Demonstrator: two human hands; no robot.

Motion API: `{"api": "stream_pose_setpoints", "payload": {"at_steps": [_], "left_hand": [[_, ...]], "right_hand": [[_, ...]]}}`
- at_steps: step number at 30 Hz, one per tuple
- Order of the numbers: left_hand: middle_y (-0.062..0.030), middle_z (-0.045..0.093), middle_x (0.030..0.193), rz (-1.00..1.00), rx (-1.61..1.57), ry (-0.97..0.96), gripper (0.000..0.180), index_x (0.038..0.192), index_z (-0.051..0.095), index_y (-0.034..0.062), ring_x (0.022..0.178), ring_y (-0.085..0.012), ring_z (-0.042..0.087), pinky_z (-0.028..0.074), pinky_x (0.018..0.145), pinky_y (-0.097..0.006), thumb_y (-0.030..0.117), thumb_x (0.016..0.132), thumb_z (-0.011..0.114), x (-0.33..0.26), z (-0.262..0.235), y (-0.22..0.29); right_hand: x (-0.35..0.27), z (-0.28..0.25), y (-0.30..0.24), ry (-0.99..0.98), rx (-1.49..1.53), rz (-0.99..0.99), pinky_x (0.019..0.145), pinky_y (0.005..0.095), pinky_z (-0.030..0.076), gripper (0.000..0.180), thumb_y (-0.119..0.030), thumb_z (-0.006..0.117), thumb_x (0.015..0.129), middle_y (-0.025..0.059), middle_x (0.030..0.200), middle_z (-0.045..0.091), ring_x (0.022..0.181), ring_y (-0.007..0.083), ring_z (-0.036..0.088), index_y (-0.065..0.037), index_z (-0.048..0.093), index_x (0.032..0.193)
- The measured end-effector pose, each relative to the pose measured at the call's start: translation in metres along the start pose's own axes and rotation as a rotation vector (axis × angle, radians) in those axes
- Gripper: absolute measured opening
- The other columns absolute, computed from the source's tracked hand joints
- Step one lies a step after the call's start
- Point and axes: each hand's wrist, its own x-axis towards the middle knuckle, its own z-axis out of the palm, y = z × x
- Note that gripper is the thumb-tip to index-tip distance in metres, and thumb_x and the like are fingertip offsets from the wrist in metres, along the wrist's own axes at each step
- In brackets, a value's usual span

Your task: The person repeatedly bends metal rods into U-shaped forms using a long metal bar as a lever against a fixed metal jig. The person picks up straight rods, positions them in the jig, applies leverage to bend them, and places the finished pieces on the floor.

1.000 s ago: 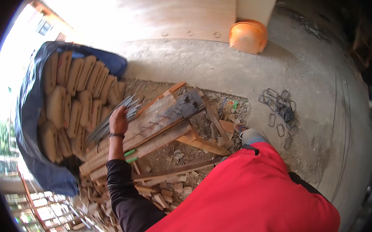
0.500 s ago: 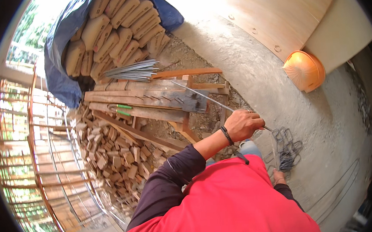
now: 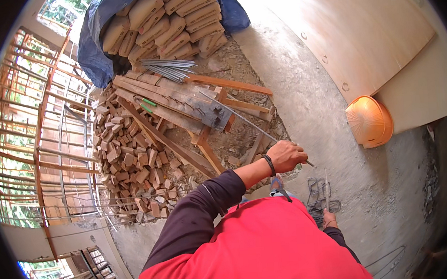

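Observation:
My left hand (image 3: pixel 286 156), wearing a dark wristband, is closed around a thin steel rod (image 3: pixel 243 118). The rod slants up and left, its far end over the end of a plank workbench (image 3: pixel 174 99); a short stub pokes out beyond my fingers. Lower and to the right, my right hand (image 3: pixel 330 218) is closed on a narrow pale bar (image 3: pixel 327 190) pointing away from me. Beside that bar, several bent steel hoops (image 3: pixel 315 189) lie on the concrete floor. Cut grey rods (image 3: pixel 169 69) are bundled at the bench's far end, near a green-handled tool (image 3: pixel 148 102).
Broken bricks (image 3: pixel 126 156) are heaped left of the bench. Behind it, stacked sacks (image 3: pixel 169 24) sit under a blue tarp (image 3: pixel 92 45). An orange hard hat (image 3: pixel 370 121) rests against plywood sheets (image 3: pixel 372 36) at right. Long bent wire (image 3: pixel 390 262) lies on the floor at lower right.
The whole view has shifted, so the bench and sacks sit higher and the hard hat lower. Both hands keep their hold, and the left hand with its rod now appears farther from the bench.

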Motion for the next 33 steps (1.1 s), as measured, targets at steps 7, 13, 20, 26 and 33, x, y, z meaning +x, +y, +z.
{"api": "stream_pose_setpoints", "payload": {"at_steps": [7,13,20,26,33], "left_hand": [[-0.0060,0.059,0.071,-0.108,-0.011,0.020,0.016,0.075,0.059,0.0105,0.076,-0.0268,0.063,0.048,0.066,-0.040,0.025,0.081,0.063,-0.017,0.019,-0.016],[-0.0080,0.061,0.073,-0.186,-0.022,0.074,0.016,0.074,0.059,0.0092,0.077,-0.0293,0.063,0.048,0.067,-0.041,0.023,0.080,0.063,-0.023,0.037,-0.032],[-0.0076,0.062,0.074,-0.230,-0.010,0.133,0.013,0.075,0.062,0.0096,0.078,-0.0281,0.064,0.049,0.067,-0.040,0.021,0.079,0.064,-0.018,0.044,-0.040],[-0.0068,0.064,0.075,-0.284,0.018,0.132,0.009,0.076,0.063,0.0108,0.075,-0.0280,0.064,0.050,0.066,-0.040,0.019,0.073,0.066,-0.020,0.042,-0.047],[-0.0072,0.063,0.071,-0.295,0.006,0.123,0.014,0.075,0.063,0.0104,0.075,-0.0284,0.064,0.049,0.066,-0.041,0.023,0.077,0.068,-0.028,0.046,-0.045]], "right_hand": [[-0.050,-0.003,-0.026,-0.060,-0.126,0.024,0.038,0.0384,0.029,0.045,-0.042,0.060,0.091,0.0073,0.054,0.049,0.042,0.0195,0.044,0.002,0.061,0.083],[-0.026,-0.013,-0.010,-0.118,-0.142,-0.012,0.044,0.0378,0.039,0.042,-0.039,0.060,0.092,0.0083,0.064,0.056,0.048,0.0207,0.051,0.003,0.062,0.088],[0.033,-0.024,-0.008,-0.152,-0.029,0.017,0.049,0.0416,0.045,0.050,-0.037,0.060,0.093,0.0157,0.073,0.062,0.057,0.0265,0.060,0.011,0.057,0.107],[0.026,-0.036,-0.034,-0.144,-0.195,-0.065,0.059,0.0421,0.046,0.055,-0.039,0.060,0.091,0.0203,0.084,0.062,0.070,0.0302,0.061,0.013,0.057,0.109],[-0.016,-0.043,-0.068,-0.121,-0.485,-0.224,0.072,0.0421,0.046,0.062,-0.043,0.060,0.089,0.0253,0.098,0.062,0.087,0.0337,0.061,0.015,0.058,0.110]]}}
